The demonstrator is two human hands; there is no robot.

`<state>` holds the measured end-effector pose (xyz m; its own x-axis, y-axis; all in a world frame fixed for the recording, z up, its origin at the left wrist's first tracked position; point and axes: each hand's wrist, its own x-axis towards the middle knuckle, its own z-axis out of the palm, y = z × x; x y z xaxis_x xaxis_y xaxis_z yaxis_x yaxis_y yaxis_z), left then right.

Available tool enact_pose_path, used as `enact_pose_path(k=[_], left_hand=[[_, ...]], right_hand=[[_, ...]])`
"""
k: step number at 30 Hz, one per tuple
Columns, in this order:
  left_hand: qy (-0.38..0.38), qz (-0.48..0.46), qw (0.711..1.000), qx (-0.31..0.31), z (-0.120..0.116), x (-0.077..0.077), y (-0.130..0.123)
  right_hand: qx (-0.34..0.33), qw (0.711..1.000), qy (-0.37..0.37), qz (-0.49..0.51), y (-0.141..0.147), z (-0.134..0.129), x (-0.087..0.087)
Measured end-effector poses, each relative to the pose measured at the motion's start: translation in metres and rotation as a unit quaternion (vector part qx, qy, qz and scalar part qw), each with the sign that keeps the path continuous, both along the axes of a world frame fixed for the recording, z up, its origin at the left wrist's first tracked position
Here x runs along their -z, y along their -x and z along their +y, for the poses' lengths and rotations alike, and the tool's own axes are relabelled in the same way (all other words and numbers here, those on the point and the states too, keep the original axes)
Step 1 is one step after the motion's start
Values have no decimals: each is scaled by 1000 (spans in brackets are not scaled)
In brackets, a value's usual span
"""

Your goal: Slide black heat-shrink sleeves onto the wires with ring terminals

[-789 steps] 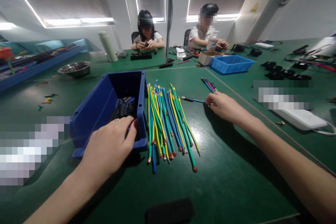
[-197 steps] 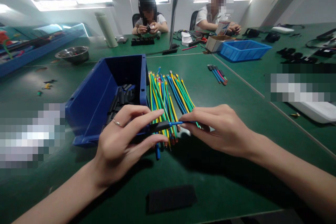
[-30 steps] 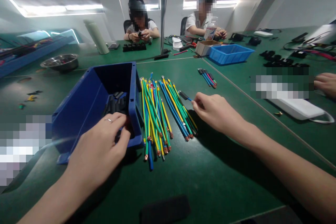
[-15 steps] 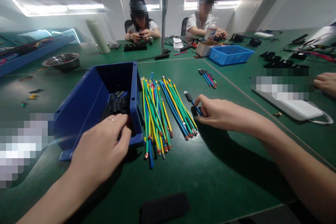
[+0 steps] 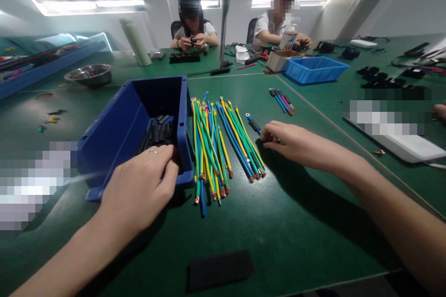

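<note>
My left hand reaches over the front edge of a dark blue bin; its fingertips are hidden among black sleeves. Fingers closed, my right hand pinches a blue wire with a ring terminal and a black sleeve near its far end. Between the hands lie two groups of wires: a mixed pile of yellow, green and blue ones beside the bin, and a neater row to its right. A small bunch of sleeved wires rests beyond my right hand.
Two people sit across the green table. Farther back stand a metal bowl, a pale bottle, an upright pole and a light blue tray. A black pad lies near the front edge, a white device at the right.
The black sleeve on the held blue wire sits slightly farther from the ring terminal. My right hand has shifted along the wire, away from the ring. The whole view has shifted a little.
</note>
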<state>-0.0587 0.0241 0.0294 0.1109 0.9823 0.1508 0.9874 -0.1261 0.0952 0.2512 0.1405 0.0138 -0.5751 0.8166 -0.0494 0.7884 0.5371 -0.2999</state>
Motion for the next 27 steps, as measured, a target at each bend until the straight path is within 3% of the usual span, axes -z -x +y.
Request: enact_pose_path(k=[4, 9, 27], left_hand=[[-6, 8, 1000, -4, -2, 0, 0], [2, 14, 1000, -7, -1, -1, -1], [18, 32, 999, -12, -2, -7, -7]], right_hand=[[18, 999, -32, -5, -2, 2, -1], [-33, 999, 30, -8, -12, -1, -9], [53, 980, -190, 19, 1, 32, 34]])
